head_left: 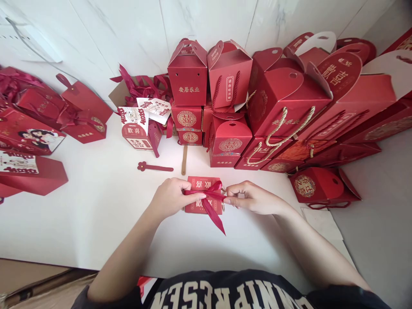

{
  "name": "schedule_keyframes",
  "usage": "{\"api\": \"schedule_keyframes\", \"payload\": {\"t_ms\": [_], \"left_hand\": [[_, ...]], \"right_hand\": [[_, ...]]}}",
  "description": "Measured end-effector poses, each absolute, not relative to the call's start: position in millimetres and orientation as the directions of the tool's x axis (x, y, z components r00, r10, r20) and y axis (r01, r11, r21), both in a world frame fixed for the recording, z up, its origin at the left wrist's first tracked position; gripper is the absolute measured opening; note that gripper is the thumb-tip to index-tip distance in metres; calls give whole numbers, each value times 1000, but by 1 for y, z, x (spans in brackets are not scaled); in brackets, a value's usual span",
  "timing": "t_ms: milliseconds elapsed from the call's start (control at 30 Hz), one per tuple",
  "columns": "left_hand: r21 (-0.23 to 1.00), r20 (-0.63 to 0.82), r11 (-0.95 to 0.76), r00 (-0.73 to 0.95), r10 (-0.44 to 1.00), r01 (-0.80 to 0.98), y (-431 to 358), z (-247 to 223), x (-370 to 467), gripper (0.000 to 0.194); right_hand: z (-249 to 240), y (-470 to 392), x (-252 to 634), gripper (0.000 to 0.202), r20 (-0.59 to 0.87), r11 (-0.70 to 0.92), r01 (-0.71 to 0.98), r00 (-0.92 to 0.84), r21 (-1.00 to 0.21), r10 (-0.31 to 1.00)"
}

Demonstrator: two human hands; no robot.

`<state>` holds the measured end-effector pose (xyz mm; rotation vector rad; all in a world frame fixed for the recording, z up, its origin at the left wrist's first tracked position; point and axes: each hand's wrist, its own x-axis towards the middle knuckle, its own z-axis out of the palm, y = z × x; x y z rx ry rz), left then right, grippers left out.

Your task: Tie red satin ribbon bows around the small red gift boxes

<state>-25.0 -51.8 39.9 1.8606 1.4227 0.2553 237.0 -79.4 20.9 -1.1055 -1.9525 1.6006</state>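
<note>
A small red gift box (195, 207) with pale Chinese lettering lies in front of me on the white table. Across its top runs a dark red ribbon (214, 214), looped into a bow, one tail hanging over the near edge. My left hand (172, 197) is closed on the ribbon at the left side, its thumb pressed near the knot. At the right, my right hand (246, 197) pinches the ribbon between thumb and fingers. Gold cord shows at the box's right side, partly behind my fingers.
Behind the box lie a red flower-ended strip (154, 167) and a brown strip (184, 161). Stacked red gift boxes (188, 88) line the wall. A carton (117, 93) of ribbons stands behind a tagged box (141, 137). Red bags (28, 124) stand at the left.
</note>
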Motion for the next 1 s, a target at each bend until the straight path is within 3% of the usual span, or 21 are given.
{"api": "schedule_keyframes", "payload": {"t_ms": [233,400,700,1000], "left_hand": [[726,-331,-68,434,838,684,-48,38,-34,50],[816,-358,-23,536,765,578,-44,43,-37,37],[866,-369,112,472,800,488,-41,35,-34,51],[883,-335,69,521,785,464,-31,25,-40,51]], "right_hand": [[19,-75,241,39,-181,64,334,-650,-940,738],[14,-73,243,40,-184,57,367,-587,-928,789],[18,-73,244,42,-202,27,352,-596,-936,777],[22,-70,252,40,-159,116,358,-652,-926,741]]}}
